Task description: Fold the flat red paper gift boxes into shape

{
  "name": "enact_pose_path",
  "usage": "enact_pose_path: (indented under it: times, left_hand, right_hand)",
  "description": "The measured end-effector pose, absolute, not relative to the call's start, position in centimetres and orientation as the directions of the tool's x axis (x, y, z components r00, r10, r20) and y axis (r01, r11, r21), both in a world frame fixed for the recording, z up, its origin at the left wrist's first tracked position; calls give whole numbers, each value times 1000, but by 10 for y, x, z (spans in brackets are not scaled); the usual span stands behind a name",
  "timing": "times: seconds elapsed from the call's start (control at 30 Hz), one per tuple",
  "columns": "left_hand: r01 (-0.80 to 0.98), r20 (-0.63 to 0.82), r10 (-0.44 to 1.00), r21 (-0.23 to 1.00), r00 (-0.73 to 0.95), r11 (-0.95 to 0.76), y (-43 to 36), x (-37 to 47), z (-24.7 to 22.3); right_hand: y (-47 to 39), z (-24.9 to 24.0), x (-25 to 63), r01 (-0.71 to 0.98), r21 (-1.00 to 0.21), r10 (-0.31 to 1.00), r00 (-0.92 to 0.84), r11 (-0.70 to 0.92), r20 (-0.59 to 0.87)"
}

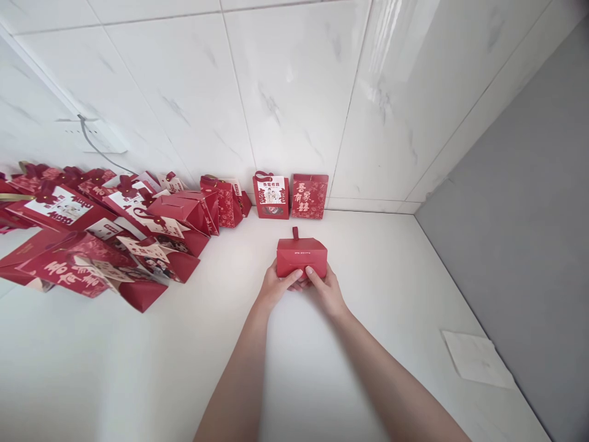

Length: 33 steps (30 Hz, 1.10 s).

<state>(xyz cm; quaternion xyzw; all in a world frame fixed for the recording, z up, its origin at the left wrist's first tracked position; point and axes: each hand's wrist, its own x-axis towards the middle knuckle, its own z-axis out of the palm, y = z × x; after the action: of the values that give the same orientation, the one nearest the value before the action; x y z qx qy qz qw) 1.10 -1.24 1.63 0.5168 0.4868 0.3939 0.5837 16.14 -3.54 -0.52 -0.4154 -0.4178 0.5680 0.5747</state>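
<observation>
Both my hands hold one red gift box [302, 252] with a dark red ribbon loop [295, 232] sticking up from it. My left hand [278, 283] grips its lower left side and my right hand [324, 285] its lower right side. The two thumbs press on the near face, close together, and the other fingers are mostly hidden under the box. Small pale print runs along the upper part of the face. Behind it, two red boxes stand against the wall: one with a white illustrated card [271, 195], one with white characters [310, 196].
Many similar red gift boxes [184, 210] crowd the left of the white table [221, 368]. A white tiled wall [294, 92] borders the back, with a cable [99, 150] at a socket. On the right are a grey surface [519, 202] and a flat white piece [476, 359].
</observation>
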Motion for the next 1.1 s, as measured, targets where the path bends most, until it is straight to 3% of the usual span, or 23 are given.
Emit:
enact_pose_path:
  times: [0.2,0.33,0.5,0.63,0.9,1.1]
  left_hand:
    - [-18,-120,957,991,265,130,-10,4,5]
    - [-254,-95,964,954,250,160,-6,-3,6]
    - [-345,-71,990,932,120,109,-4,1,12]
    - [-319,-11,998,947,58,29,-4,4,7]
    - [-71,82,975,995,208,-69,-8,2,-6]
    - [-178,101,974,982,200,-65,-5,5,-1]
  right_hand:
    - [-35,-5,162,-275,-961,999,21,32,27]
    - [-36,-10,164,-146,-972,978,132,182,163]
    - [-38,-17,167,46,-937,919,186,345,348]
    - [-40,-16,166,112,-918,886,242,380,396]
    - [-47,-12,165,268,-832,819,195,485,540]
    - [-52,-6,159,131,-887,866,195,443,461]
